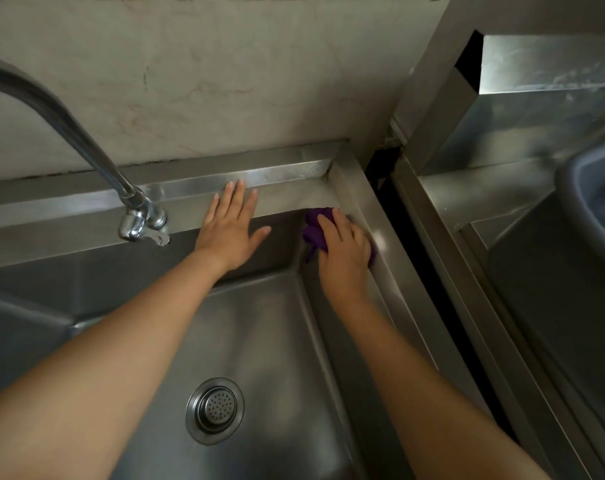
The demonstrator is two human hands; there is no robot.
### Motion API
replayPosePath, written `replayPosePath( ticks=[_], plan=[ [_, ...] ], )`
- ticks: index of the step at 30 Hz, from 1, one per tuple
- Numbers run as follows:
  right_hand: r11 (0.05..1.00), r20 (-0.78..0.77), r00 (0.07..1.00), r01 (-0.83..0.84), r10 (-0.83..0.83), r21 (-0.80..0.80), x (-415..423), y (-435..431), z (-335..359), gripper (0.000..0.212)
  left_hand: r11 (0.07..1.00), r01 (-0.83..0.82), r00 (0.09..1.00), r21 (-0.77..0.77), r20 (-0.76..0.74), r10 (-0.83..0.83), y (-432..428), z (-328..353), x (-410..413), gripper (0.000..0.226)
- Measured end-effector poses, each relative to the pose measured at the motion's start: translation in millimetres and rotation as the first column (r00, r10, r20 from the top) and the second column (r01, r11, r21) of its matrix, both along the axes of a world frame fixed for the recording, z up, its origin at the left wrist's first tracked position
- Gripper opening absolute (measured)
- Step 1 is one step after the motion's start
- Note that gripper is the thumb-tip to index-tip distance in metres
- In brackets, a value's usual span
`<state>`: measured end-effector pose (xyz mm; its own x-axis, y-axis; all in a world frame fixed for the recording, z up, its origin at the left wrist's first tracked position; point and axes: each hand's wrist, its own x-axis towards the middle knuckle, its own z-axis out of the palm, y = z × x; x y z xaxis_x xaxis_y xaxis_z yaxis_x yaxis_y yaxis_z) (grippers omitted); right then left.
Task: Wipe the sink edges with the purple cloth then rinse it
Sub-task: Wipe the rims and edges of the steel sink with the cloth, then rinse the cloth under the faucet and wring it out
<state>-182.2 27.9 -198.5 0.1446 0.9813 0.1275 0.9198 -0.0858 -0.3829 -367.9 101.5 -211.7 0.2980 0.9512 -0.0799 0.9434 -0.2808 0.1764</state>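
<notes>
A steel sink (287, 199) fills the view, its basin below and its flat rim running along the back and the right side. My right hand (344, 251) presses a bunched purple cloth (315, 230) onto the rim at the back right corner; most of the cloth is hidden under my palm. My left hand (230, 230) lies flat on the back rim with its fingers spread, holding nothing. The tap (140, 220) stands on the back rim to the left of that hand, and its spout arches off to the upper left.
A round strainer drain (215, 409) sits in the basin floor. A stained wall (207, 81) rises behind the sink. A dark gap (412, 237) separates the sink from a second steel unit (502, 188) on the right, where a dark basin (595, 188) stands.
</notes>
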Motion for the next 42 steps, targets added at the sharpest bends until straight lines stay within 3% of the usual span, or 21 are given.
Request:
replayPosePath(
  ticks=[4, 6, 8, 11, 13, 16, 19, 23, 25, 27, 30, 34, 39, 42],
  plan=[
    [0.999, -0.277, 0.960, -0.040, 0.040, 0.006, -24.0, -20.2, 6.3, 0.048, 1.000, 0.010, 0.938, 0.019, 0.347, -0.016, -40.2, -2.1, -9.7, 0.069],
    [0.995, -0.567, 0.824, -0.065, 0.014, -0.070, -46.7, -34.3, 11.1, 0.041, 0.990, -0.040, 0.771, -0.138, 0.625, 0.118, -66.8, -2.7, -14.3, 0.068],
    [0.986, -0.766, 0.640, -0.077, -0.063, -0.145, -70.3, -43.0, 16.2, 0.033, 0.911, -0.069, 0.487, -0.407, 0.783, 0.386, -90.8, -3.1, -25.6, 0.068],
    [0.961, -0.836, 0.532, -0.137, -0.135, -0.242, -101.2, -44.7, 20.8, 0.024, 0.759, 0.058, 0.041, -0.649, 0.761, 0.647, -117.1, -3.8, -56.4, 0.057],
    [0.928, -0.829, 0.535, -0.202, -0.164, -0.313, -119.4, -44.0, 23.7, 0.024, 0.723, 0.159, -0.139, -0.672, 0.710, 0.690, -130.5, 1.8, -76.7, 0.044],
    [0.907, -0.793, 0.588, -0.233, -0.156, -0.351, -147.8, -42.8, 26.7, 0.029, 0.741, 0.088, -0.230, -0.666, 0.710, 0.666, -143.5, 11.0, -101.2, 0.029],
    [0.895, -0.748, 0.613, -0.144, -0.254, -0.422, -172.9, -39.9, 31.9, 0.034, 0.699, -0.049, -0.281, -0.714, 0.681, 0.676, -151.2, 17.7, -125.9, 0.019],
    [0.799, -0.800, 0.440, -0.253, -0.408, -0.546, -184.8, -40.0, 40.8, 0.038, 0.595, -0.022, -0.531, -0.803, 0.514, 0.674, -161.5, 21.2, -154.0, 0.018],
    [0.805, -0.768, 0.557, -0.270, -0.316, -0.528, -184.8, -34.3, 44.4, 0.040, 0.566, 0.009, -0.631, -0.824, 0.434, 0.643, -167.0, 20.7, -164.9, 0.017],
    [0.860, -0.694, 0.694, -0.222, -0.192, -0.460, -185.7, -18.6, 49.3, 0.039, 0.581, 0.023, -0.660, -0.813, 0.424, 0.620, -172.4, 19.1, -173.1, 0.018],
    [0.881, -0.652, 0.750, -0.227, -0.114, -0.415, -192.0, 17.3, 61.8, 0.042, 0.640, 0.014, -0.683, -0.768, 0.460, 0.568, -179.1, 18.4, -179.8, 0.021],
    [0.828, -0.493, 0.870, -0.288, 0.017, -0.481, -208.5, 51.7, 71.7, 0.049, 0.699, 0.019, -0.673, -0.715, 0.508, 0.538, -181.4, 20.4, -186.3, 0.027],
    [0.717, -0.510, 0.860, -0.364, 0.014, -0.595, -214.9, 61.9, 71.1, 0.051, 0.729, 0.054, -0.646, -0.682, 0.533, 0.546, -181.9, 20.0, -194.7, 0.032],
    [0.758, -0.479, 0.876, -0.348, 0.053, -0.552, -217.6, 62.7, 70.6, 0.042, 0.724, 0.027, -0.643, -0.690, 0.543, 0.541, -182.0, 14.7, -197.6, 0.038]
  ],
)
